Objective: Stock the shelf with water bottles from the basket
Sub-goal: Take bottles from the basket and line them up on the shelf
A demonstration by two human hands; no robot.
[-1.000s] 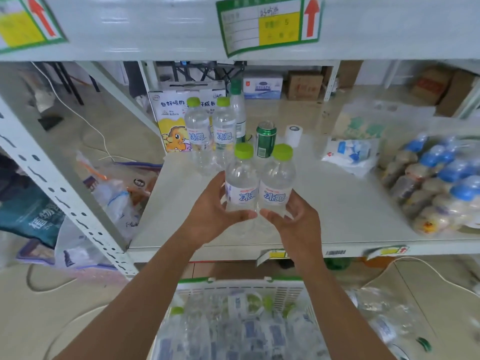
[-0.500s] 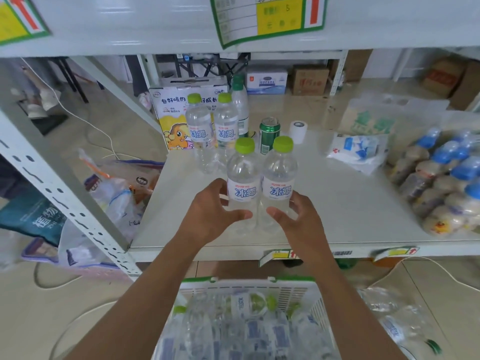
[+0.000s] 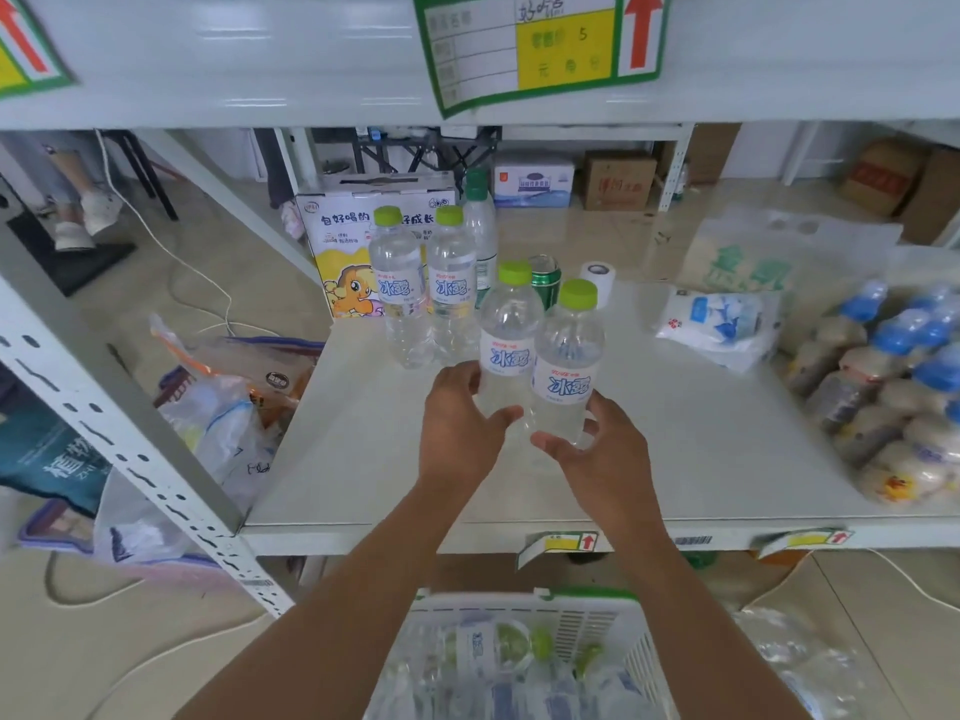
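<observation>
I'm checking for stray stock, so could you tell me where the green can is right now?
The green can stands upright near the shelf's back, centre of the head view, between the tall clear bottle on its left and the white tape roll on its right.

I see two clear green-capped water bottles (image 3: pixel 540 350) upright mid-shelf (image 3: pixel 363 459), two more (image 3: pixel 423 283) standing farther left; white basket (image 3: pixel 587 621) near bottom holds more bottles lying down.

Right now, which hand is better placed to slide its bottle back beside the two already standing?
The left hand: its green-capped clear water bottle stands nearer the two standing green-capped bottles than the right hand.
</observation>
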